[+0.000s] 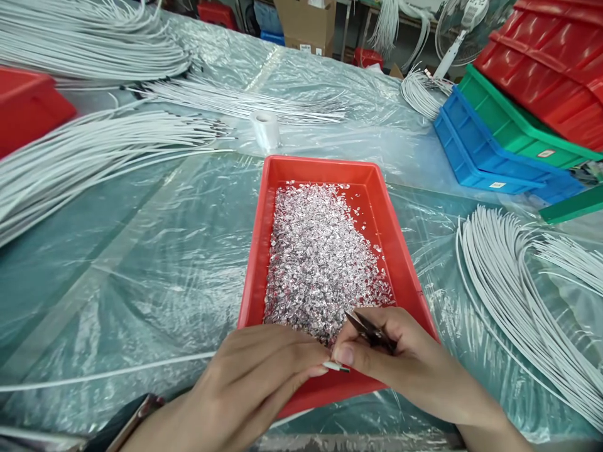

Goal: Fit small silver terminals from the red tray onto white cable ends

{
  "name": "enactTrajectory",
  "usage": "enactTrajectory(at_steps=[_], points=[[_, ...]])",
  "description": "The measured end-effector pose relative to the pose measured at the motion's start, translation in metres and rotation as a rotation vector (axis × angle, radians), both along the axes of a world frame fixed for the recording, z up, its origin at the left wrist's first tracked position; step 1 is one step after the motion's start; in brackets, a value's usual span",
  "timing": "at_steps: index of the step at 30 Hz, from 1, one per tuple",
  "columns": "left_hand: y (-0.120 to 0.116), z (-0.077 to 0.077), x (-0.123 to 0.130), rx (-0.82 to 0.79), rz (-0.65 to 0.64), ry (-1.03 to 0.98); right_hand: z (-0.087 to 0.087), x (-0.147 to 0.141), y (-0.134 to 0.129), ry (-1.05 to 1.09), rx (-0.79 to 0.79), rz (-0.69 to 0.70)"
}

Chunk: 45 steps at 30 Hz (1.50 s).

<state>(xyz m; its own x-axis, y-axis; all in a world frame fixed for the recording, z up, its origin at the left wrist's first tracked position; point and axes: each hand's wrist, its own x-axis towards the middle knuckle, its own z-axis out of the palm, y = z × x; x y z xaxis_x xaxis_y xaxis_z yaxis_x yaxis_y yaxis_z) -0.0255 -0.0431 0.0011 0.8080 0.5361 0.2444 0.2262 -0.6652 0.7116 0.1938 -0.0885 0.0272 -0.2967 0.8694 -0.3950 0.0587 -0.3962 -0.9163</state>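
My left hand (264, 370) is closed round a white cable (336, 366), whose end sticks out past the fingertips and shows a dark tip. My right hand (400, 358) holds a small pair of dark snips (370, 329) in its palm, blades pointing up and left. The right thumb and forefinger pinch together beside the cable end; what lies between them is too small to make out. Both hands are over the near end of a red tray (254, 276). Many silvery foil scraps (325, 257) cover most of the tray's floor.
Bundles of white cables (103, 141) lie to the left, with another cable bundle (513, 282) at right. A roll of clear film (265, 130) stands behind the tray. Stacked blue crates (485, 150), a green crate (522, 119) and red crates (546, 56) occupy the far right. Plastic sheeting (141, 251) covers the table.
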Motion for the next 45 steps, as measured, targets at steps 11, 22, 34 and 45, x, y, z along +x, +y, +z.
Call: enactTrajectory(at_steps=[11,22,34,45], points=[[0.005,0.012,0.014,-0.665,0.123,-0.086,0.003,-0.014,-0.003,-0.139,0.335,-0.151],[0.008,0.017,0.015,-0.831,0.104,-0.041,-0.008,-0.024,-0.002,-0.282,0.658,-0.264],[0.006,0.018,0.016,-0.87,0.154,-0.065,-0.012,-0.025,-0.007,-0.396,0.744,-0.271],[0.005,0.015,0.015,-0.906,0.162,-0.089,-0.014,-0.025,-0.012,-0.43,0.716,-0.258]])
